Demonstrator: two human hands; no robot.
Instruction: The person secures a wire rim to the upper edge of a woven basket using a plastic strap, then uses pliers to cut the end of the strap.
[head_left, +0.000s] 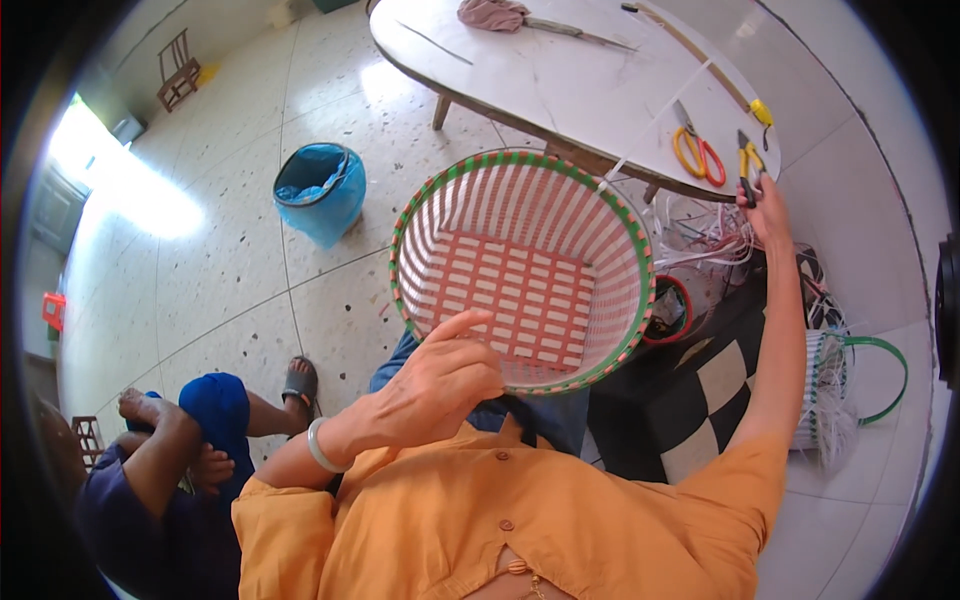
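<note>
A round basket (510, 295) woven from red and white strips, with a green rim, rests at my lap. My left hand (445, 380) hovers over its near left rim, fingers loosely bent and nothing seen in them. At the right, my right hand (766, 212) grips a pair of pliers (750, 160) with yellow and black handles, by the table's edge. Beside it on the white table (570, 75) lie scissors (697, 150) with orange and red handles. From the basket's far right rim a white strip (655, 122) runs up across the tabletop.
A knife-like tool (575, 32), a pink cloth (492, 14) and a long flat stick (690, 50) lie on the table. Loose strips (705, 232) hang below. A blue-lined bin (322, 195) stands on the floor; another person (170, 470) sits left. A green-handled basket (812, 390) is right.
</note>
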